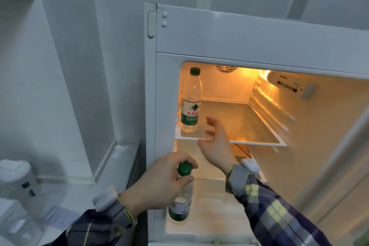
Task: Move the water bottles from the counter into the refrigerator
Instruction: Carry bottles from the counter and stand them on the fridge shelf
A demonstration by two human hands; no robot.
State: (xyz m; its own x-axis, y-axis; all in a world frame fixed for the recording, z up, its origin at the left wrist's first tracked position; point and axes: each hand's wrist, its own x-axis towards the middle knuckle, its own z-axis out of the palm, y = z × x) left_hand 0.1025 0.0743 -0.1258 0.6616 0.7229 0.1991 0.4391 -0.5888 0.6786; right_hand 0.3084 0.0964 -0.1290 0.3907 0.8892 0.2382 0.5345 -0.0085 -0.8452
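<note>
The refrigerator (199,32) is open and lit inside. One clear water bottle (190,102) with a green cap and green label stands upright at the left front of the top glass shelf (249,122). My right hand (216,142) hovers just right of it at the shelf's front edge, fingers apart and holding nothing. My left hand (159,181) grips a second water bottle (181,199) by its green cap and neck; it hangs upright in front of the fridge's lower left opening.
A white kettle-like container (18,181) and other pale items stand on the counter (75,191) at the lower left. The fridge door (343,166) is swung open on the right. A lower shelf (215,205) lies beneath the held bottle.
</note>
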